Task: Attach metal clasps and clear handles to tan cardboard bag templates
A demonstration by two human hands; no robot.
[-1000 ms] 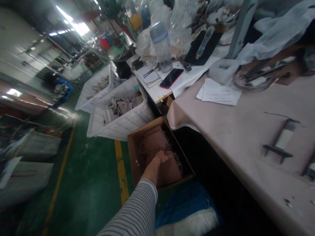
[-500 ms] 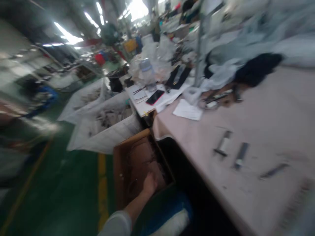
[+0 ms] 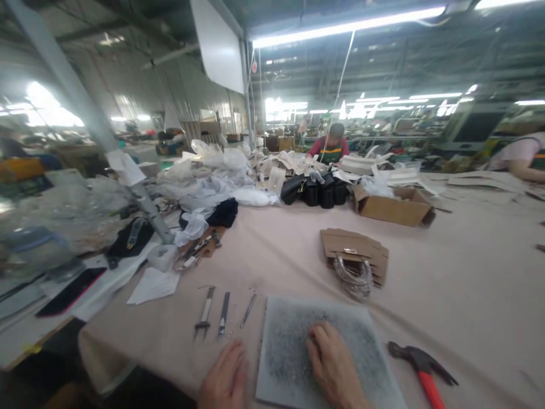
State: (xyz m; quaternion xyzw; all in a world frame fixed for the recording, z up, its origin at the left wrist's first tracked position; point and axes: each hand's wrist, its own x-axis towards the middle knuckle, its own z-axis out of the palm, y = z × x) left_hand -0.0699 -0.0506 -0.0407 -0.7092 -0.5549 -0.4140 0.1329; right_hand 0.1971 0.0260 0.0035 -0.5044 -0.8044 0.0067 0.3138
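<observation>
On the table [image 3: 447, 272], grey pad [image 3: 289, 346] lies under right hand [image 3: 336, 369], grip flat, seemingly empty.

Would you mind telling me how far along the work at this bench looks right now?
Done: three metal tools lie beside the grey pad and a hammer to its right. In hand: the right hand rests on the pad, the left hand on the table beside it; neither visibly grips anything. Left: the stack of cardboard pieces with rings lies untouched beyond the pad.
</observation>
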